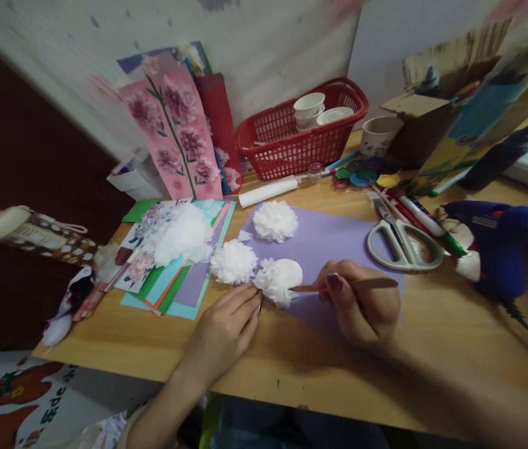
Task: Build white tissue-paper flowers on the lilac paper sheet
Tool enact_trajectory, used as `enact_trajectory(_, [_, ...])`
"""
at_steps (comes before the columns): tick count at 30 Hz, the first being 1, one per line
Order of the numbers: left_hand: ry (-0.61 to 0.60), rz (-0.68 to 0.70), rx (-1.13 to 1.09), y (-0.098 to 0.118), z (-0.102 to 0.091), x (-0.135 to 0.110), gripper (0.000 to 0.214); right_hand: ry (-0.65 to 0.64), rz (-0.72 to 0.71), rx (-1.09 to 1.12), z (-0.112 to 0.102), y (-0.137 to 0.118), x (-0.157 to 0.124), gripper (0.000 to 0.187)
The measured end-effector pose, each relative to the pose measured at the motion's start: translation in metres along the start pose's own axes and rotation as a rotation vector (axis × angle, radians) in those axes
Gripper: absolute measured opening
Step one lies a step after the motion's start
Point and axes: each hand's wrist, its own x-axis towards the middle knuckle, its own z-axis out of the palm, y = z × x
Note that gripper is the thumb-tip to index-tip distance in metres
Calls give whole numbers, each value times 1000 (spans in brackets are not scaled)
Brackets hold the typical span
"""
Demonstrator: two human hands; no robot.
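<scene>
Between my hands lies a partly ruffled white paper flower (275, 285), its bare round white base (288, 273) showing at the upper right. The fingertips of my left hand (227, 323) pinch its lower left edge. My right hand (358, 302) is closed around a thin brown wooden stick (374, 284), whose tip touches the flower's right side. Two fuller white paper flowers, one to the left (234, 262) and one behind (275, 221), rest close by. Under the work is a purple sheet of paper (333, 234).
At left, a pile of white tissue paper (182, 236) covers coloured sheets (186, 293). A red basket (292, 149) with white cups stands at the back. Scissors (401, 243), paint pots (360, 174), markers (425, 212) and a blue glue gun (502, 243) lie right. A pink flower picture (174, 131) leans against the wall.
</scene>
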Motion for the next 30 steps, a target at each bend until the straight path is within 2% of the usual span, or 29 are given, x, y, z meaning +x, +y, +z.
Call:
enact_trajectory(5, [4,-23,3,1,2,-4,25,25,-17,-2,5,4,3,27])
enact_trajectory(11, [20,-35,30,3,5,-3,23,-91,-59,-6,8,7,4,28])
enact_trajectory(14, [37,-42,40,3,7,-3,22,-104,-33,-7,7,7,5,32])
enact_trajectory(20, [51,-51,28,3,9,-3,21,1,122,-8,5,5,5,34])
enact_trajectory(22, [48,-53,22,3,9,-4,21,23,134,-11,6,5,4,32])
enact_trajectory(26, [54,-50,18,3,9,-3,21,-8,45,-68,8,9,4,30])
enact_trajectory(30, [60,-59,15,3,9,-4,21,-103,-14,-126,10,10,4,30])
